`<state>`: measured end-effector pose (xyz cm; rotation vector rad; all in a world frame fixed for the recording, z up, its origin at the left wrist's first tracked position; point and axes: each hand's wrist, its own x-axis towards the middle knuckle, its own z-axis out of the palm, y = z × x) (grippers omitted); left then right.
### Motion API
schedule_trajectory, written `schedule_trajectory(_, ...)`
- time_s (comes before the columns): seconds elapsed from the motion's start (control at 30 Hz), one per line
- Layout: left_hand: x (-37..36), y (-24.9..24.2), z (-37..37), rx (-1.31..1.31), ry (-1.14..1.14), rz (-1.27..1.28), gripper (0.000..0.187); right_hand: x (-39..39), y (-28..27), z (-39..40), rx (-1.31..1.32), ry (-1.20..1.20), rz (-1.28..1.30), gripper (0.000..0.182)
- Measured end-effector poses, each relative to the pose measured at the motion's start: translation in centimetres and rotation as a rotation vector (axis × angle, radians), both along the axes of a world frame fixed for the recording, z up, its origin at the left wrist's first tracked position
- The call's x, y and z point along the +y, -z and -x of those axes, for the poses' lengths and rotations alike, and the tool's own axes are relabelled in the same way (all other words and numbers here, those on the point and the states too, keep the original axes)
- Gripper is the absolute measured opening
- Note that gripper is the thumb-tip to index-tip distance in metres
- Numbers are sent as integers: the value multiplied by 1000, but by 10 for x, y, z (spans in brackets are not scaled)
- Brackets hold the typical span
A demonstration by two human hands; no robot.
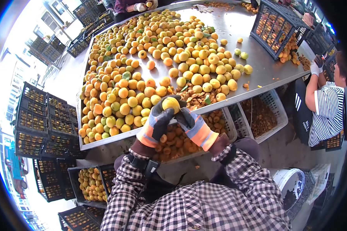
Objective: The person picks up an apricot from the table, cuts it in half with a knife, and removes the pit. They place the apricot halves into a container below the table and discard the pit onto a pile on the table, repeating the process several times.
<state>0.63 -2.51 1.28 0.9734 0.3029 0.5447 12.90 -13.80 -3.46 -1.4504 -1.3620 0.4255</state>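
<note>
A yellow apricot (pixel 170 104) is held up at the front edge of the metal table (pixel 158 70). My left hand (pixel 158 121), in a black-palmed glove with orange and grey bands, is closed around it from the left. The gloved fingers of my right hand (pixel 191 124) are pressed together against its right side; whether they also hold a small tool is hidden. Just beyond my hands lies a heap of brown pits (pixel 192 97). Many whole apricots (pixel 123 92), yellow to orange with some green, cover the table to the left and behind.
Beneath the table edge, a crate of apricot pieces (pixel 173 144) stands before my knees, beside a white crate of brown pits (pixel 264 117). Stacked black crates (pixel 42 115) rise at left. A tipped black crate (pixel 275 29) spills fruit at right, near a person in stripes (pixel 327 104).
</note>
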Motion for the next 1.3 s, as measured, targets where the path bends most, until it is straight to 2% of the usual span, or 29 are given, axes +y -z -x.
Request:
schedule_trajectory(0.07, 18, -2, 1, 147, -5, -458, 69, 0, 2, -2, 31, -12, -57, 27)
schedule_trajectory(0.13, 15, -8, 4, 167, -30, -407, 68, -2, 13, -2, 95, -37, 50, 28)
schedule_trajectory(0.27, -9, -7, 1, 144, -149, -402, 60, -1, -12, 6, 75, -40, 14, 32)
schedule_trajectory(0.33, -22, -1, -4, -37, -118, 9, 53, 5, -16, 14, 90, 41, -39, 23)
schedule_trajectory(0.4, -20, 4, -5, -56, -110, 37, 50, 8, -9, 13, 63, 53, -48, 21)
schedule_trajectory(0.47, -6, 4, -1, 108, -66, -132, 54, 9, -7, 10, 146, 18, -63, 28)
schedule_trajectory(0.53, 12, 1, 7, 189, -15, -443, 61, 7, -5, 4, 94, 9, -4, 27)
schedule_trajectory(0.63, 14, -10, 10, 196, -20, -503, 62, 6, -10, 5, 43, -6, 26, 25)
schedule_trajectory(0.7, 15, -2, 9, 210, -118, -720, 60, 4, -14, 8, 41, -4, -2, 24)
schedule_trajectory(0.73, 9, 0, 7, 210, -116, -720, 60, 5, -15, 11, 22, 20, 14, 23)
schedule_trajectory(0.8, -13, 4, 1, 130, -194, -306, 56, 9, -14, 17, 6, 53, 29, 23)
schedule_trajectory(0.83, -19, 11, 0, 11, -58, 25, 51, 13, -9, 20, 26, 70, -58, 23)
schedule_trajectory(0.87, -17, 14, -1, 11, -54, 26, 51, 15, -3, 20, 45, 87, -144, 23)
schedule_trajectory(0.93, -11, 15, 0, 18, 103, 64, 52, 16, 6, 17, 49, 92, -93, 22)
schedule_trajectory(0.97, -14, 13, -4, 150, -122, -14, 47, 18, 7, 12, 17, 95, -36, 22)
schedule_trajectory(1.0, -11, 8, -3, 149, -122, -13, 47, 18, 8, 10, -12, 95, 21, 23)
schedule_trajectory(1.07, 0, 0, 2, 229, -142, -380, 46, 15, 6, 8, -57, 91, 42, 24)
schedule_trajectory(1.1, 4, -1, 0, 198, -171, -390, 47, 13, 4, 7, -102, 87, 62, 25)
schedule_trajectory(1.2, 0, 0, 0, 223, -267, -385, 49, 15, -3, 9, -109, 70, 22, 26)
schedule_trajectory(1.23, -6, -1, -3, 207, -317, -327, 44, 17, -2, 13, -106, 71, 22, 26)
schedule_trajectory(1.3, -12, 11, -7, 124, -225, -28, 44, 20, 1, 23, 109, 99, 9, 24)
